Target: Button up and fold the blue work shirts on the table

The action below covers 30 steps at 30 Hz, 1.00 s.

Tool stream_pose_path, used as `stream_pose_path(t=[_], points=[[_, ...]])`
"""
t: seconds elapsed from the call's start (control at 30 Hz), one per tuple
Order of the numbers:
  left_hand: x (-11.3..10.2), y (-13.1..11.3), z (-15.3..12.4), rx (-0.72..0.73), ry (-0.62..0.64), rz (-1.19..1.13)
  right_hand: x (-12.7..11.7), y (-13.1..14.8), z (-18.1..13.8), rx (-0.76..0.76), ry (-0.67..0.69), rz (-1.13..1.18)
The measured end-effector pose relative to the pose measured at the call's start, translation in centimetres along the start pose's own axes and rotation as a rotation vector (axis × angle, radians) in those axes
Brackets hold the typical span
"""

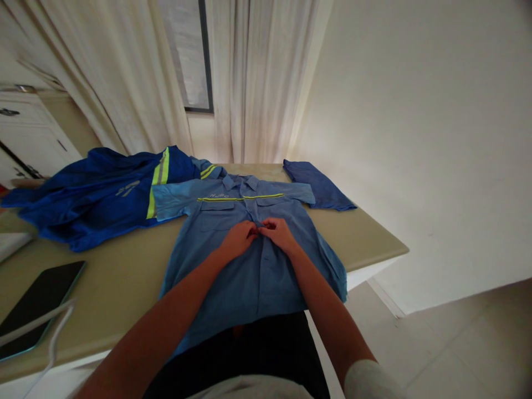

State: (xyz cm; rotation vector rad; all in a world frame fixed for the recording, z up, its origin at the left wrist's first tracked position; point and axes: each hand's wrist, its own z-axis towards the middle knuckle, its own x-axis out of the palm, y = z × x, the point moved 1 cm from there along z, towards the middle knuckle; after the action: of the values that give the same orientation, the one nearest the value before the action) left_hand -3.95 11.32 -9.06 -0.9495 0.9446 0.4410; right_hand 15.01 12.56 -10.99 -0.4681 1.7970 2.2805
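Observation:
A blue short-sleeved work shirt [224, 277] with a yellow stripe across its chest lies spread face up before me, collar pointing away. Its hem hangs over the near edge of the table. My left hand [241, 238] pinches the shirt's front opening just below the chest pockets. Right beside it, my right hand [278, 231] pinches the same front strip from the other side, fingertips nearly meeting. The small bit of cloth or button between the fingers is hidden.
Darker blue garments with reflective bands [103, 194] lie heaped at the left. A folded navy garment [320, 185] rests at the back right of the table [369, 238]. A dark tablet [41, 299] with a white cable [54, 332] sits front left. Curtains [266, 72] hang behind.

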Motion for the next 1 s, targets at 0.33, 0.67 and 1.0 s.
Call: stream_pose_path(t=[0.33,0.67,1.0], points=[[-0.8,0.2,-1.0,0.029,-0.081,-0.090,0.3,0.1,-0.2,-0.067,0.067,-0.028],[-0.3,0.3,-1.0,0.018,-0.066,0.038,0.7,1.2,-1.0,-0.114,0.002,-0.226],[-0.6,-0.2,-1.4,-0.034,-0.078,0.072,0.7,2.0,-1.5,-0.143,0.024,-0.271]])
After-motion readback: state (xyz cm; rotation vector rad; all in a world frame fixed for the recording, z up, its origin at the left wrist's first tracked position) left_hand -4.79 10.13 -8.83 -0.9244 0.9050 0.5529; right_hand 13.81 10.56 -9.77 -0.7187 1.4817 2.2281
